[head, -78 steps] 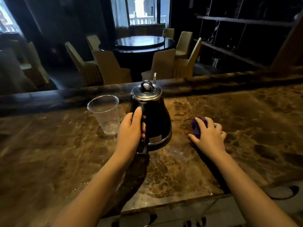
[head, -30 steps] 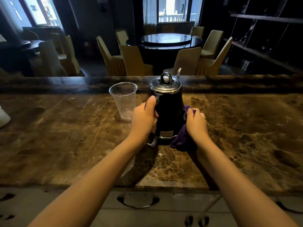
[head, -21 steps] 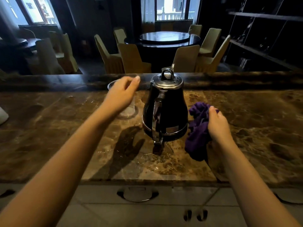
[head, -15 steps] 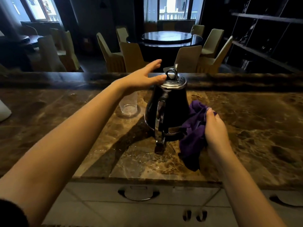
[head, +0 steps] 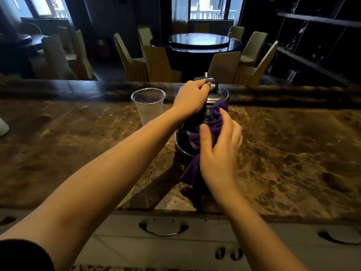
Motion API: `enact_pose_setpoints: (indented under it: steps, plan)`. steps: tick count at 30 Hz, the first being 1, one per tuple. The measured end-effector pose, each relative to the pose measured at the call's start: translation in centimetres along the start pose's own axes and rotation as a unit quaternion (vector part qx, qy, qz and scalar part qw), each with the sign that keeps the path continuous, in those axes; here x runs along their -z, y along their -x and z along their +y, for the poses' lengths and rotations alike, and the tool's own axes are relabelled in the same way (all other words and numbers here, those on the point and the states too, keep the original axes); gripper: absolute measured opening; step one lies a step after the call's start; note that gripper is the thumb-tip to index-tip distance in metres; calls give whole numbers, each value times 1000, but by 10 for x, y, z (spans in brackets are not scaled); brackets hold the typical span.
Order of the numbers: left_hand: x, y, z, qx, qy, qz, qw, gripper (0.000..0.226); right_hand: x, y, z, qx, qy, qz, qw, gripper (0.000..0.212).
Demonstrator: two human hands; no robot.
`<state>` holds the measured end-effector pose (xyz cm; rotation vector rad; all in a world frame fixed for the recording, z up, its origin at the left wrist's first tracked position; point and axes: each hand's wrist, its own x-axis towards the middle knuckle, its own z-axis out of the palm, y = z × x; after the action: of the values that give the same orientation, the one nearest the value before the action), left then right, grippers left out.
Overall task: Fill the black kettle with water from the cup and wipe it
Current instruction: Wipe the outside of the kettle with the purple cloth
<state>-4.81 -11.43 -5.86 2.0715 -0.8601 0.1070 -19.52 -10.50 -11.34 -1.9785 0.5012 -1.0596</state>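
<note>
The black kettle (head: 184, 133) with its silver lid (head: 220, 93) stands on the brown marble counter (head: 293, 153). My left hand (head: 190, 98) is closed on the ring knob on top of the lid. A purple cloth (head: 215, 117) is pressed against the kettle's near side by my right hand (head: 218, 153), and its tail hangs down to the counter. Both hands and the cloth hide most of the kettle's body. A clear plastic cup (head: 149, 105), wet inside, stands upright just left of the kettle.
Water drops lie on the counter left of the cup. A white object (head: 3, 127) shows at the far left edge. Drawer handles (head: 163, 228) sit below the counter's front edge. Beyond the counter are a round dark table (head: 197, 41) and chairs.
My left hand left the kettle's handle, rose over the cup and closed on the lid knob. My right hand brought the purple cloth from the counter onto the kettle's near side.
</note>
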Motion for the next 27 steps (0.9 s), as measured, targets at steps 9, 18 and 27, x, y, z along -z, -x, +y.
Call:
enact_pose_setpoints:
  steps: [9, 18, 27]
  plan:
    - [4, 1, 3, -5, -82, 2, 997, 34, 11, -1, 40, 50, -6, 14, 999, 61]
    - [16, -18, 6, -129, -9, -242, 962, 33, 79, -72, 104, 49, 7, 13, 999, 39]
    - [1, -15, 11, -118, 50, -200, 971, 31, 79, -94, 124, -41, -39, 20, 998, 17]
